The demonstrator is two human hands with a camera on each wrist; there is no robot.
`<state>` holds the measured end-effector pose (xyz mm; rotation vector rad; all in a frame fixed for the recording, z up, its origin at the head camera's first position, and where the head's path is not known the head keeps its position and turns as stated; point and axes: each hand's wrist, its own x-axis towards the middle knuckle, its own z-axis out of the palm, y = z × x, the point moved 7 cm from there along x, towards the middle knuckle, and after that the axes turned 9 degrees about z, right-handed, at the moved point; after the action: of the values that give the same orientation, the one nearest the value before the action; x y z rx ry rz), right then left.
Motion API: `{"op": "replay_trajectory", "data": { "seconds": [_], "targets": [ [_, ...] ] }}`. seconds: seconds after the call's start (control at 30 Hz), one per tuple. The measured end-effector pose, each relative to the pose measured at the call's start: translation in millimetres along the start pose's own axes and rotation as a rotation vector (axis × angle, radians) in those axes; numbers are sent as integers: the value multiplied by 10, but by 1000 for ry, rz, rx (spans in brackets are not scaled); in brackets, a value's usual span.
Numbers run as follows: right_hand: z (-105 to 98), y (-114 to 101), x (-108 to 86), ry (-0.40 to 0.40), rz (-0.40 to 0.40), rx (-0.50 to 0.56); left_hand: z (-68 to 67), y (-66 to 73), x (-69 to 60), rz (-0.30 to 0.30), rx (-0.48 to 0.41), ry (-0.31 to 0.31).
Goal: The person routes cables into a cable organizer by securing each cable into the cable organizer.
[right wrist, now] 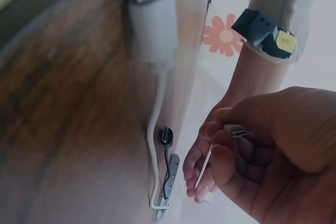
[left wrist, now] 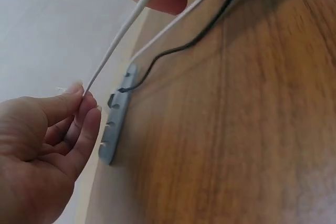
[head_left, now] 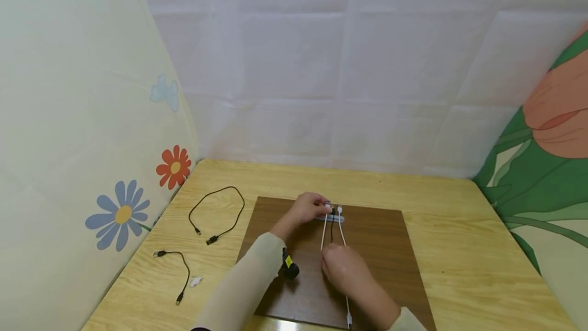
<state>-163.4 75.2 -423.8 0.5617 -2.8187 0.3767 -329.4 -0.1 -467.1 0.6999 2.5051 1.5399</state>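
A grey slotted cable holder (left wrist: 116, 124) lies near the far edge of the brown board (head_left: 376, 249). Through its slots run a black cable (left wrist: 181, 48) and a white cable (right wrist: 152, 145). My left hand (left wrist: 47, 140) pinches a second white cable (left wrist: 118, 38) by its far end, just beside the holder and above the board. Closer to me, my right hand (right wrist: 278, 150) pinches that cable's other end, a small metal-tipped plug (right wrist: 234, 130). Between the two hands the cable looks taut.
On the wooden table (head_left: 482, 249), left of the board, lie a long black cable (head_left: 243, 198), a short black cable (head_left: 187, 268) and a small white piece (head_left: 196, 281). A white cloth (head_left: 294, 65) hangs behind, with flower-printed cloths at both sides.
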Motion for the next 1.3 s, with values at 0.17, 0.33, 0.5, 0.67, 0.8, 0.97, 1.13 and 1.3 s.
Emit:
{"op": "replay_trajectory", "data": {
  "seconds": [0.17,0.33,0.5,0.67,0.8,0.97,1.13,1.3],
  "targets": [
    [39,-38,2,15,-8,-51,32,14,-2,82,194,-14],
    [97,-44,5,1,-3,-77,53,1,-19,129,289,-3],
    [105,-52,19,6,-20,-109,76,-33,5,152,286,12],
    [76,-62,18,43,-27,-152,76,-71,15,178,278,57],
    [69,-58,18,45,-7,-155,69,-93,4,157,271,75],
    [94,-56,16,20,13,-150,80,-98,-8,138,270,79],
    [82,-59,6,24,14,-159,88,-94,-11,146,284,95],
    [65,-56,4,24,27,-159,92,-89,-10,160,284,113]
  ]
}}
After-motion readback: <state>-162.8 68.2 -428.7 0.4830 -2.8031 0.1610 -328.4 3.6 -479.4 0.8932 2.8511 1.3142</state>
